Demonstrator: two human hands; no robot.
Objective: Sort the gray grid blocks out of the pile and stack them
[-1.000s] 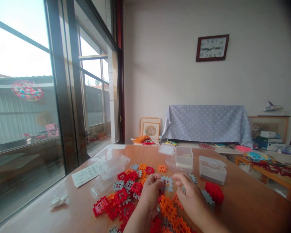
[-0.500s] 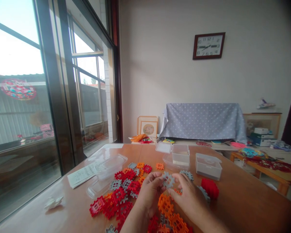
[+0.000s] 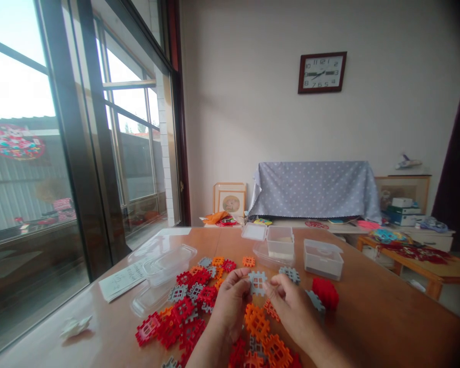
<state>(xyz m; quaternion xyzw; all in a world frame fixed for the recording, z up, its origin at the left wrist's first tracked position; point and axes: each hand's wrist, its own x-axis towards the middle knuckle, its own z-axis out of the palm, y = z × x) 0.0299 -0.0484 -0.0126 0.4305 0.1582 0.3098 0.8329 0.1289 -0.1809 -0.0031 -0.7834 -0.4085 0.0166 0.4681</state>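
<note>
Both my hands are raised just above a wooden table (image 3: 387, 322), pinching one grey waffle-shaped building block (image 3: 257, 282) between them. My left hand (image 3: 230, 304) grips its left edge with thumb and fingers closed. My right hand (image 3: 291, 306) grips its right edge the same way. Beneath and around them lie several red blocks (image 3: 176, 327), orange blocks (image 3: 258, 324) and grey blocks (image 3: 290, 274), scattered loose on the tabletop. A built-up red block piece (image 3: 325, 292) lies to the right of my right hand.
Clear plastic boxes stand behind the blocks: a shallow one with a lid (image 3: 168, 263) on the left, an open one (image 3: 279, 242) in the middle, a closed one (image 3: 323, 258) on the right. A paper sheet (image 3: 118, 278) and crumpled tissue (image 3: 74, 326) lie left, by the window.
My hands have turned the grey block between the fingers and kept hold of it. The camera has swung slightly to the right, so everything sits a little further left in view.
</note>
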